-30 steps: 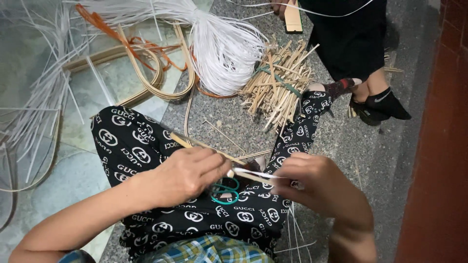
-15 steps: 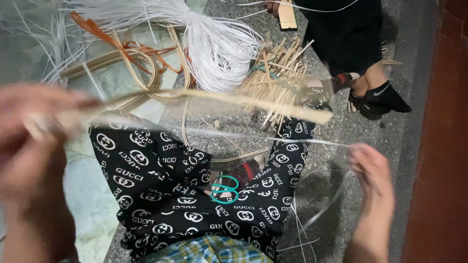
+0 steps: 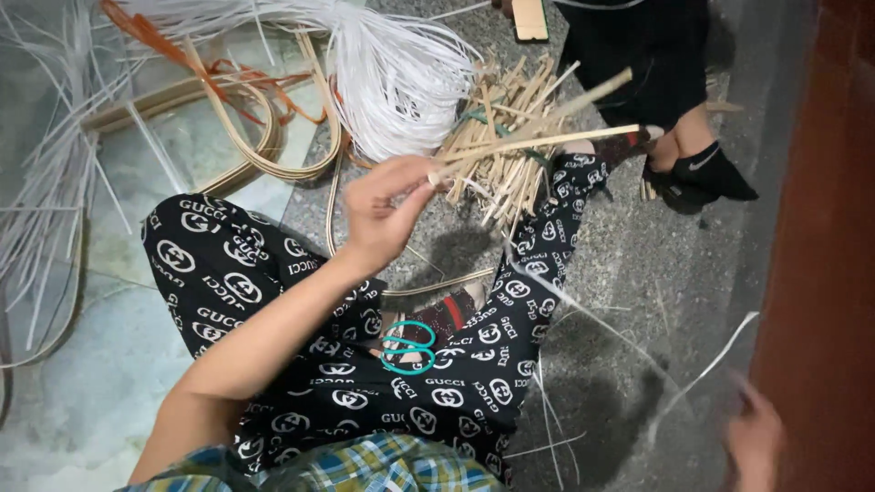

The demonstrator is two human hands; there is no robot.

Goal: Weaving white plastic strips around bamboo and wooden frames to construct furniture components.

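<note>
My left hand (image 3: 387,214) is raised over my lap and pinches two pale cane strips (image 3: 538,118) that slant up and to the right above a bundle of short sticks (image 3: 510,150). My right hand (image 3: 756,442) is low at the bottom right, blurred and partly cut off. A thin white strand (image 3: 602,323) runs from near the sticks down towards it, but the grip does not show. Two teal rings (image 3: 407,346) lie on my black patterned trousers (image 3: 273,282).
A thick sheaf of white strands (image 3: 392,73) and bent cane hoops (image 3: 264,146) lie on the floor ahead. More white strands (image 3: 55,200) spread at the left. Another person's legs and black sock (image 3: 706,173) are at the top right. A red-brown wall (image 3: 820,228) lines the right side.
My left hand swung from close at the left back to the middle, and the cane strips now point up and to the right. My right hand dropped lower and further right.
</note>
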